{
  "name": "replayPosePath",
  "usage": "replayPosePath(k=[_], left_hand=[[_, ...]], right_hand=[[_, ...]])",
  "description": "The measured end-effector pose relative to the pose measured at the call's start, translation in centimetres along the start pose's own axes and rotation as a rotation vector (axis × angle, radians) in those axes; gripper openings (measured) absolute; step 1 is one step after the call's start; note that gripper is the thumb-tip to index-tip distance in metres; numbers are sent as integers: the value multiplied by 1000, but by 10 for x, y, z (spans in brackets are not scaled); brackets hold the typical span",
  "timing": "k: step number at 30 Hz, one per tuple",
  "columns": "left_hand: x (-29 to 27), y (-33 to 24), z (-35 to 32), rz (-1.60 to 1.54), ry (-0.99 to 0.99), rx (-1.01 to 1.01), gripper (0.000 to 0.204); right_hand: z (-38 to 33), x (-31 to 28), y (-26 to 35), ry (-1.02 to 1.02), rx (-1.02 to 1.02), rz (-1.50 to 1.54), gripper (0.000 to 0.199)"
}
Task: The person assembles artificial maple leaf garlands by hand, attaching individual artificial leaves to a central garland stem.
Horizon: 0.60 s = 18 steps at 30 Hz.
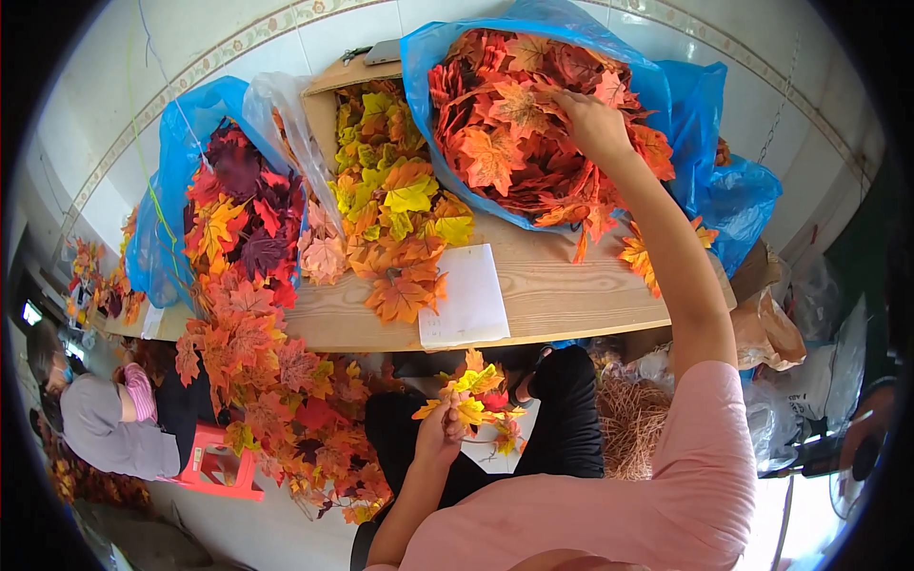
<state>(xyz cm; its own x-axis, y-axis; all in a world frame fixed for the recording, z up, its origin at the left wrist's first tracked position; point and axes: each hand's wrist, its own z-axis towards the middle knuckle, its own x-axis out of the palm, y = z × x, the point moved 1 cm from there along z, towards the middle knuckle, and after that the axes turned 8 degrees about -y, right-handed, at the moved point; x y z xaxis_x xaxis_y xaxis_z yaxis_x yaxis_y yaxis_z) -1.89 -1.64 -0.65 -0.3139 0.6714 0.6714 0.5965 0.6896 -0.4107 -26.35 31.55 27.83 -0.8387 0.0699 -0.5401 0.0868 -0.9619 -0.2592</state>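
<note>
In my left hand (440, 434), held over my lap, is a sprig of artificial maple leaves (479, 381) in yellow, orange and red; the fingers close round its stem. My right hand (583, 116) reaches far into a large blue plastic bag (416, 90) on the table. Its fingers are drawn together at the edge of an orange artificial maple leaf (519, 109), with the fingertips partly lost among the leaves. Stacks of red-orange leaves (495, 160) fill this bag.
A cardboard box (322, 81) spills yellow-green leaves (381, 190) onto the wooden table (571, 276). White paper (465, 295) lies at its front edge. Another blue bag (152, 238) holds dark red leaves. A leaf garland (286, 400) hangs at left, near a seated person (109, 428).
</note>
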Motion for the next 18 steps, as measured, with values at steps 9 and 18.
replayPosePath(k=[9,18], left_hand=[[4,7,1,4,-22,-24,12],[3,4,0,-9,-60,-43,13]], right_hand=[[1,-18,2,90,94,86,49],[7,-37,-81,-221,510,632,40]])
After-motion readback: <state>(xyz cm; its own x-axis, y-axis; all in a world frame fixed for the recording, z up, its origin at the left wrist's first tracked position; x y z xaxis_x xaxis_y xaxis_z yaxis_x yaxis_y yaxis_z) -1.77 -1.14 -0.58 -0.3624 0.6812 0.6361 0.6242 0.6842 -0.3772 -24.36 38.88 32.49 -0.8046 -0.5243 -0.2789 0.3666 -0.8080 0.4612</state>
